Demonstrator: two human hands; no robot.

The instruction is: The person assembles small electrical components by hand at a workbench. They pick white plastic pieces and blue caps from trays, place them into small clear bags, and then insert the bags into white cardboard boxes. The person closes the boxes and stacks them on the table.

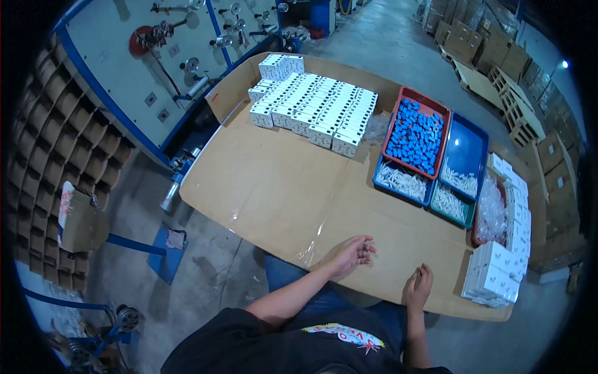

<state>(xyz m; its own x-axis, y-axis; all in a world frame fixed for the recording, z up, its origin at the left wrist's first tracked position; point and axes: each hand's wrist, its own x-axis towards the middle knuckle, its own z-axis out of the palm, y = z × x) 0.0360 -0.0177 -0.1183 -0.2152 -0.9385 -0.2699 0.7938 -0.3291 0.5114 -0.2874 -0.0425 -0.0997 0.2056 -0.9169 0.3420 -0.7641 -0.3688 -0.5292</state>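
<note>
Both of my hands are over the near edge of a cardboard-covered table (274, 181). My left hand (354, 257) is palm up with its fingers loosely bent and apart, holding nothing. To its right, my right hand (420, 285) has its fingers half curled, and nothing shows in it. The closest goods to my right hand are stacked white boxes (495, 271) at the table's right corner. Farther off, rows of small white printed boxes (317, 106) stand side by side, with a few more on top at the back left.
A red tray (446, 134) of blue pieces rests across a blue tray (376, 181) of white pieces. Beside them are another blue tray (467, 140) and a green tray (464, 221), both with white pieces. Clear plastic bags (492, 215) fill a red container. A blue-framed machine (112, 87) stands left.
</note>
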